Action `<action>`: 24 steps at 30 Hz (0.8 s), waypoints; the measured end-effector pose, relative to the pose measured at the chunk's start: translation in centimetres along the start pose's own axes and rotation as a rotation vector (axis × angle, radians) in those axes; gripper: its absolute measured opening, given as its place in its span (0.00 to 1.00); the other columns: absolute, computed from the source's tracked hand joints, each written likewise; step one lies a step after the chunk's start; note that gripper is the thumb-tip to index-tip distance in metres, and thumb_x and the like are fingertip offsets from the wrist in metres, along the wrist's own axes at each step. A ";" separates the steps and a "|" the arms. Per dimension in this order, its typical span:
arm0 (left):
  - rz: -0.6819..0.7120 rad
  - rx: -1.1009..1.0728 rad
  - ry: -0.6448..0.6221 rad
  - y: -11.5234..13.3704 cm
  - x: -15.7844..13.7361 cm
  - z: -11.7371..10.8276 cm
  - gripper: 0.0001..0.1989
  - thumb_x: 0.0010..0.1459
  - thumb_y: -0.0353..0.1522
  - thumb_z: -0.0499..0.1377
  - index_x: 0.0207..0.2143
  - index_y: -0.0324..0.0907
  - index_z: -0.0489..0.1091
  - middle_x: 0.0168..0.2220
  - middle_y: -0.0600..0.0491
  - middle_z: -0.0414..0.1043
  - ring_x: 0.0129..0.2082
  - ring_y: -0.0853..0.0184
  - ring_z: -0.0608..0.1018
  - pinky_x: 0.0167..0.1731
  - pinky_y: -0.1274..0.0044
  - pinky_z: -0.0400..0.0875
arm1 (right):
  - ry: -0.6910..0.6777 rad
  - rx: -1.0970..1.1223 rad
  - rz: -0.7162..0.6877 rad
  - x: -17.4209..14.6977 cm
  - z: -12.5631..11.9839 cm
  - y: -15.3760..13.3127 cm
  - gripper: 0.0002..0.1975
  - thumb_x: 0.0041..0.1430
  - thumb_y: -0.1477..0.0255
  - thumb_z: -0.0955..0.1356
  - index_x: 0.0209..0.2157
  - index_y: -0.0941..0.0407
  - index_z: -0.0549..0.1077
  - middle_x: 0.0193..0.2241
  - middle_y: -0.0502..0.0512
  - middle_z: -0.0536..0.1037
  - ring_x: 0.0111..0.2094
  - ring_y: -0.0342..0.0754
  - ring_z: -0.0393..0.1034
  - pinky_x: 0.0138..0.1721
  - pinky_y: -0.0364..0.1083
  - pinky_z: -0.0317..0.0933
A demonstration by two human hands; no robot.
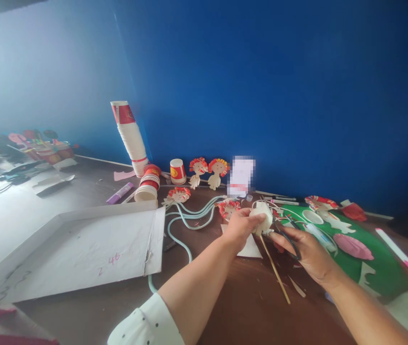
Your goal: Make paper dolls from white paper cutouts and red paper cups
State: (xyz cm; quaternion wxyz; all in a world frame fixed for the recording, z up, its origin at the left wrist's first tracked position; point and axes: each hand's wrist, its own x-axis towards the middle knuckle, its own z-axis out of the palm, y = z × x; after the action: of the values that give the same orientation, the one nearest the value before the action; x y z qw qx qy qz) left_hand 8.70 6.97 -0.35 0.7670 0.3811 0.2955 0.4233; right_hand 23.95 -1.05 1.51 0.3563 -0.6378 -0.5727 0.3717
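Observation:
My left hand [239,227] pinches a pale paper cut-out [262,219] with a rounded top, thumb lying on its face. Black-handled scissors [293,242] sit in my right hand [311,256], their blades at the cut-out's right side; I cannot tell how far apart the blades are. A thin wooden stick [275,273] slants down from beneath the cut-out towards me. Under my left hand lies a white piece of paper [250,248]. Just behind is a red-fringed paper figure [228,209], and two similar paper figures [218,172] lean against the blue wall.
A tall stack of paper cups [132,139] leans at the back, near a single upturned cup [178,171]. At left lies a large white box lid [92,249]. A pale blue cable [189,225] winds behind my hands. The green mat [379,268] holds a pink paper piece [354,246].

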 end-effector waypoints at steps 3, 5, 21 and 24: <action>0.010 0.004 -0.023 -0.1 0.1 -0.1 0.19 0.38 0.39 0.70 0.29 0.35 0.73 0.25 0.51 0.71 0.23 0.71 0.70 0.28 0.77 0.61 | -0.003 -0.003 0.009 -0.1 0.0 -0.1 0.15 0.53 0.58 0.70 0.22 0.53 0.72 0.21 0.48 0.69 0.22 0.44 0.62 0.20 0.42 0.56; 0.011 0.006 -0.030 -0.1 0.1 -0.1 0.20 0.37 0.39 0.70 0.30 0.35 0.73 0.25 0.51 0.71 0.23 0.71 0.70 0.28 0.77 0.61 | -0.007 -0.001 0.008 0.0 0.0 -0.1 0.15 0.53 0.58 0.70 0.22 0.53 0.72 0.21 0.47 0.69 0.22 0.44 0.62 0.20 0.42 0.55; -0.004 -0.013 -0.015 0.0 0.1 0.0 0.20 0.35 0.39 0.71 0.28 0.35 0.73 0.24 0.52 0.70 0.23 0.72 0.70 0.28 0.77 0.61 | -0.002 0.003 -0.003 0.0 0.0 0.0 0.15 0.53 0.57 0.70 0.22 0.53 0.71 0.20 0.48 0.67 0.21 0.44 0.59 0.19 0.42 0.53; -0.002 -0.030 -0.013 -0.1 0.0 0.1 0.21 0.35 0.40 0.72 0.28 0.35 0.72 0.24 0.53 0.69 0.23 0.72 0.70 0.28 0.77 0.61 | -0.010 -0.002 -0.015 0.0 0.0 -0.2 0.16 0.54 0.57 0.70 0.21 0.53 0.70 0.19 0.48 0.66 0.20 0.43 0.58 0.18 0.43 0.52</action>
State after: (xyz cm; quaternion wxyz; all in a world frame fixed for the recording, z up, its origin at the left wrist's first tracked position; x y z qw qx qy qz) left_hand 8.80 6.95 -0.36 0.7750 0.3720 0.2846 0.4243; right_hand 23.85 -1.03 1.64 0.3557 -0.6320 -0.5797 0.3714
